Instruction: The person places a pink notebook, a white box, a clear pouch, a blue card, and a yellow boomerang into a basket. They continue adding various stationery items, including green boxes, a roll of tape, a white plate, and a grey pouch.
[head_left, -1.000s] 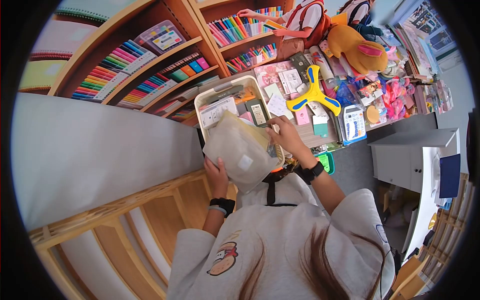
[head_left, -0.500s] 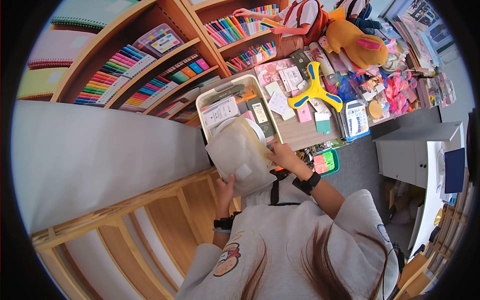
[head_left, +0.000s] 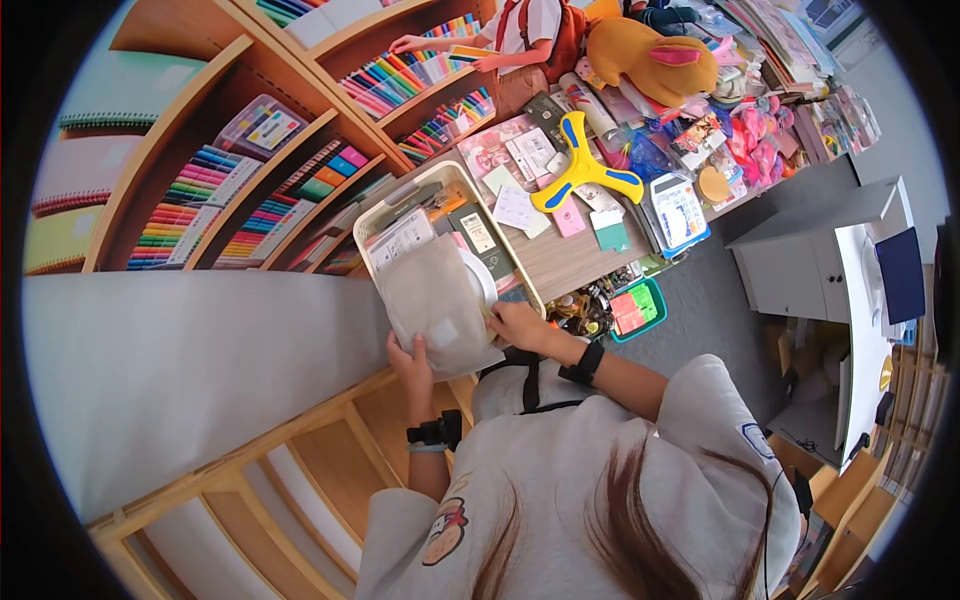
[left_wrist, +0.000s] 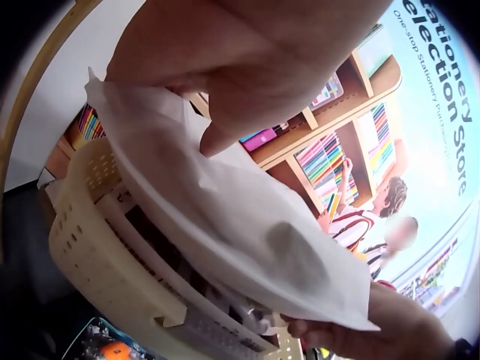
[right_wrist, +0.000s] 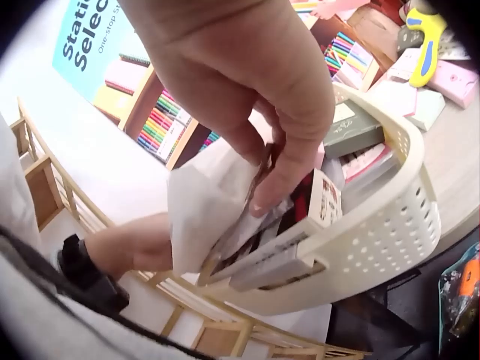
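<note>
A pale, off-white soft pouch [head_left: 428, 300] is held over the near end of a cream plastic basket [right_wrist: 379, 251]. My left hand [head_left: 412, 370] grips its left side, with the thumb lying on the pouch's face in the left wrist view. On the opposite side my right hand [head_left: 522, 328] pinches the pouch's edge between thumb and fingers, as the right wrist view shows. A round white thing [head_left: 483, 275] shows behind the pouch, mostly covered by it. Boxes fill the basket, among them a dark green box [head_left: 473, 232] and a white box [head_left: 400, 240].
Right of the basket, a wooden table [head_left: 570, 262] bears cards, a yellow-and-blue three-armed toy [head_left: 580, 175], a calculator-like pad [head_left: 678, 212] and a brown plush [head_left: 650, 60]. Below its edge sits a teal tray [head_left: 640, 310]. A shelf-printed backdrop stands behind; a wooden rail [head_left: 250, 465] runs at left.
My right hand has gone from loosely spread fingers beside the pouch to pinching its edge. The round white thing has come into sight. The head view has shifted.
</note>
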